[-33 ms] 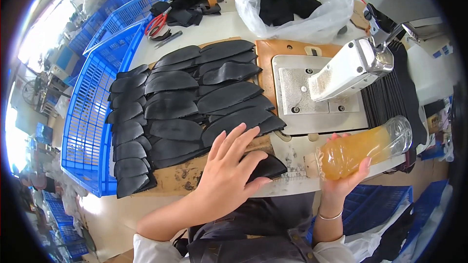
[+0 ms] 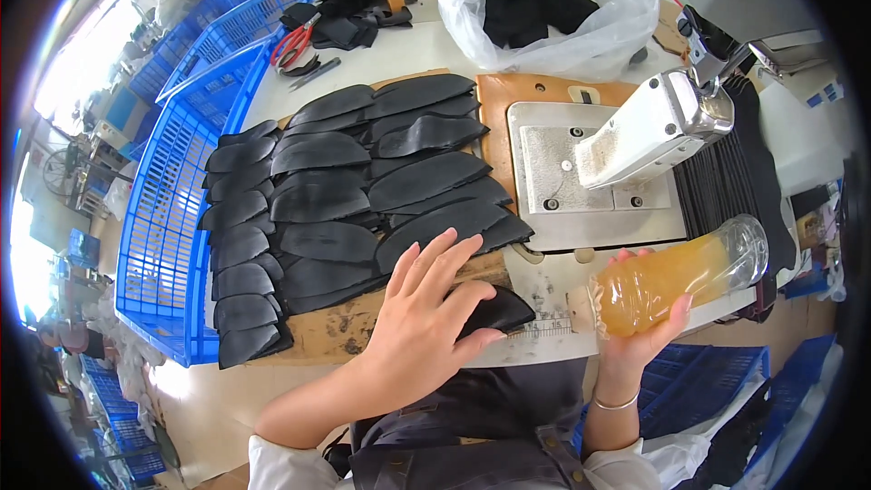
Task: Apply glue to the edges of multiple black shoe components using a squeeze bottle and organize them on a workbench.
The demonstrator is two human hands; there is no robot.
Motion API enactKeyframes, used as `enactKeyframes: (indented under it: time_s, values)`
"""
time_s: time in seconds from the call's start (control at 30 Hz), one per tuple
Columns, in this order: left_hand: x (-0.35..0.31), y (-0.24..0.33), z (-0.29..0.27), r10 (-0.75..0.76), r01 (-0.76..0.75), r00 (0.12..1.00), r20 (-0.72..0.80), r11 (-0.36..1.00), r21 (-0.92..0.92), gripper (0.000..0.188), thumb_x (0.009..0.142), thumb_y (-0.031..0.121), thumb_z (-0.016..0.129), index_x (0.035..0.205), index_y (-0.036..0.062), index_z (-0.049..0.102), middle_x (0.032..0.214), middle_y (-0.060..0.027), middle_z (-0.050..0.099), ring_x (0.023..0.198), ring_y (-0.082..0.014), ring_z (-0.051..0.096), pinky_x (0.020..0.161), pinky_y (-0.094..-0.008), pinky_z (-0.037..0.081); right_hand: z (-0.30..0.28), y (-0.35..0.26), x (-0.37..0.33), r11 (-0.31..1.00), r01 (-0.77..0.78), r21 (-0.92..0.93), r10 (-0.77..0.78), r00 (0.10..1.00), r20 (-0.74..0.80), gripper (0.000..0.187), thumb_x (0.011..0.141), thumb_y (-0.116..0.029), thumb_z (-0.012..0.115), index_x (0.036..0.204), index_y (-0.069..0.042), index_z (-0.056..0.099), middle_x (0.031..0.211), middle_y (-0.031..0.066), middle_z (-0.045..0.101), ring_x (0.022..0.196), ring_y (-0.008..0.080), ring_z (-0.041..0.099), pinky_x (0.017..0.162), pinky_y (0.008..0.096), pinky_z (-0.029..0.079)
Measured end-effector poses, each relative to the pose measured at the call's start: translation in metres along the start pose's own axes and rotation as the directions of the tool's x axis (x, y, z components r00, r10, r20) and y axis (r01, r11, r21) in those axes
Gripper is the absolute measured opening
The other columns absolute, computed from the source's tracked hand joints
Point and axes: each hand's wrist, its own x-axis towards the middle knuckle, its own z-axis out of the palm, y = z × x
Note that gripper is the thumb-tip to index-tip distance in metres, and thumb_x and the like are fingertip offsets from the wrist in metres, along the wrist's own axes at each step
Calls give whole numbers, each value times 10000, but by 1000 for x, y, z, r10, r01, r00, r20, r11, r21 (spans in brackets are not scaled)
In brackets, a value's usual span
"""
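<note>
My left hand (image 2: 420, 322) lies palm down at the front edge of the board, its fingers spread apart. Under its thumb and forefinger is a curved black leather-like piece (image 2: 501, 311), partly hidden by the hand. My right hand (image 2: 642, 331) is closed round a clear plastic bottle (image 2: 649, 292) of amber liquid. The bottle lies nearly sideways, with a pale flat tip (image 2: 579, 309) pointing left toward the black piece, just apart from it. Beyond my left hand, overlapping black pieces (image 2: 319, 152) cover the brown board (image 2: 328, 334) in rows.
A white sewing machine arm (image 2: 640, 132) stands right of the rows. Left is a blue plastic crate (image 2: 168, 245). At the back are red-handled scissors (image 2: 292, 45), black scraps (image 2: 340, 18) and a clear plastic bag (image 2: 472, 32) holding black material. More black strips (image 2: 735, 186) are stacked behind the bottle.
</note>
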Motion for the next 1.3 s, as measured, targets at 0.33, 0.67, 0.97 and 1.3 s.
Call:
enactKeyframes:
  time_s: [0.33,0.67,0.97,1.3]
  values:
    - [-15,-6,-12,-60,40,987,-148,990,-135,176,692,69,749,756,69,585,1302,-128,513,1272,-347,404,1035,-485,313,23,0,-14,887,-346,307,203,887,414,796,732,-507,664,1294,-55,326,993,167,519,881,360,592,818,532,508]
    - [-77,-42,-108,-292,194,605,-741,956,-218,164,673,-5,724,736,58,586,1201,-172,577,1134,-278,525,984,-381,365,34,10,-21,930,-340,142,251,867,430,771,757,-528,667,1258,-40,342,928,150,512,834,316,617,812,471,553]
    - [-60,-84,-34,-174,275,887,-427,943,188,155,688,102,738,734,68,593,1227,-104,549,1191,-315,474,1027,-479,311,36,3,-31,957,-290,13,261,880,397,766,776,-589,613,1253,-52,345,919,136,510,821,282,619,782,436,566]
    - [-77,-72,-41,60,98,821,-568,965,244,246,638,170,783,781,68,612,858,-40,567,787,-216,556,829,-403,443,56,-1,-36,990,-96,-100,124,936,330,826,765,-598,619,1283,-36,307,971,149,506,836,288,582,807,429,536]
